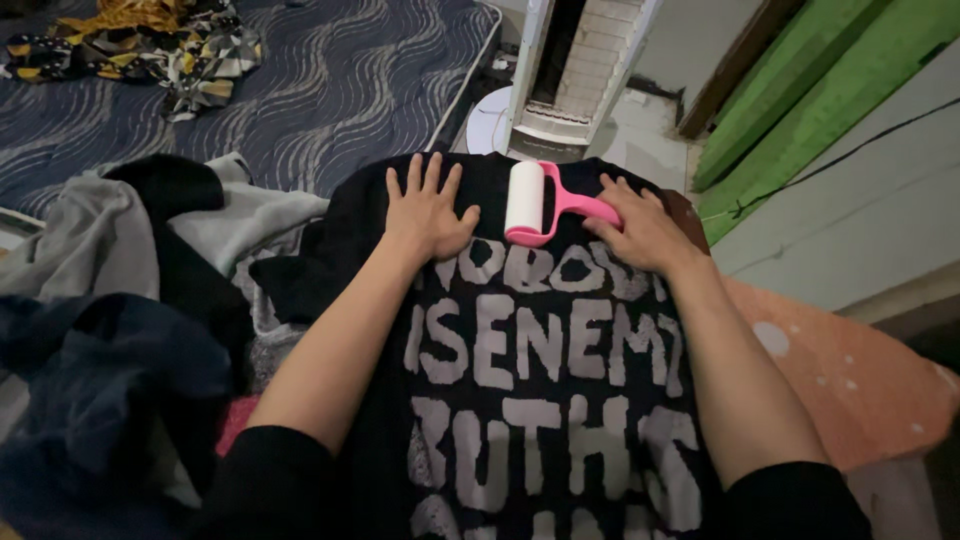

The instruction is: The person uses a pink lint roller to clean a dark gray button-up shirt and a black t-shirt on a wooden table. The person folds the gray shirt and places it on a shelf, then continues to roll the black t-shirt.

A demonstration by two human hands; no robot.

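Observation:
A black T-shirt with large grey block lettering lies spread flat in front of me. My left hand presses flat on its upper part, fingers spread, holding nothing. My right hand grips the pink handle of a lint roller, whose white roll rests on the shirt just right of my left hand. Both forearms reach forward out of black sleeves.
A heap of grey, black and dark blue clothes lies to the left. Behind it is a mattress with a wavy blue-grey cover and a patterned cloth. A white stand rises ahead, an orange spotted surface lies right, and a green wall stands beyond.

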